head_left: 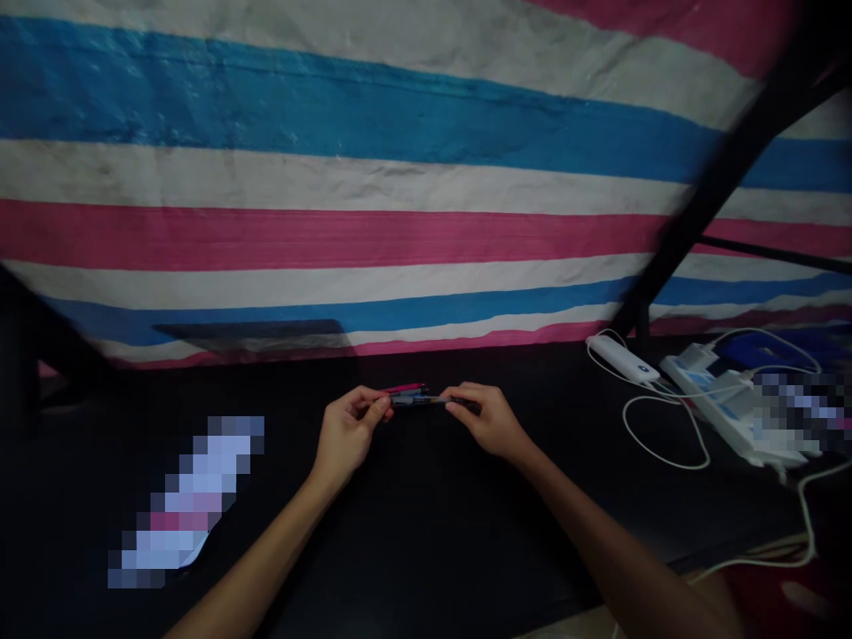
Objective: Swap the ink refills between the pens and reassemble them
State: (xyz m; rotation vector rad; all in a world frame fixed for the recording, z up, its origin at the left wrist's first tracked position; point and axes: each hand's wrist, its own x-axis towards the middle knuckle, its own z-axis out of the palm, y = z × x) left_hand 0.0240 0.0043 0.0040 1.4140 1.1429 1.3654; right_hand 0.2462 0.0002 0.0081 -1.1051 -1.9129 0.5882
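A slim pen is held level between my two hands, low over the black table. My left hand is closed, thumb and fingers pinching the pen's left end. My right hand pinches its right end, where a dark part shows beneath the fingers. Between them the middle looks thin and pale toward the right; whether the pen is in one piece I cannot tell. Just behind it lies a pink pen, with another dark, slim shape close by.
The black table backs onto a striped plastic sheet. At right are a white power strip, a white plug-in device and looping white cables. A blurred-out flat item lies at left. Dark frame bars slant at both sides.
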